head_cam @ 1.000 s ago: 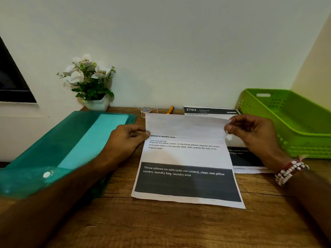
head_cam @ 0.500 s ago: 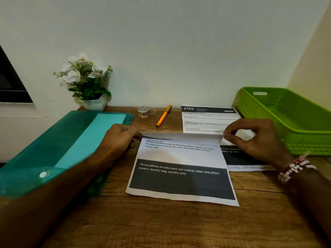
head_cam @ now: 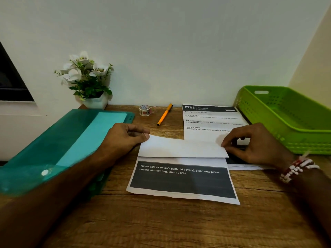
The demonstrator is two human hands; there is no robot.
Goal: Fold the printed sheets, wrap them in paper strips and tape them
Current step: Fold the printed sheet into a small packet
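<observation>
A printed sheet [head_cam: 180, 178] with a dark band lies on the wooden desk in front of me. Its top part is folded forward into a white flap [head_cam: 180, 148] over the text. My left hand [head_cam: 123, 138] pinches the flap's left corner between thumb and forefinger. My right hand [head_cam: 254, 144] pinches the flap's right corner. A second printed sheet [head_cam: 209, 120] headed 2703 lies behind, partly under the first sheet and my right hand. A small roll of patterned tape [head_cam: 145, 110] sits near the wall.
An orange pen [head_cam: 164, 114] lies beside the tape. A teal plastic folder [head_cam: 59, 144] covers the desk's left side under my left forearm. A green perforated tray [head_cam: 293, 117] stands at the right. A white flower pot [head_cam: 95, 102] sits at the back left against the wall.
Both hands have brought the sheet's top edge down toward me, from held up to nearly flat. The flap now covers the text paragraph and reaches close to the dark band.
</observation>
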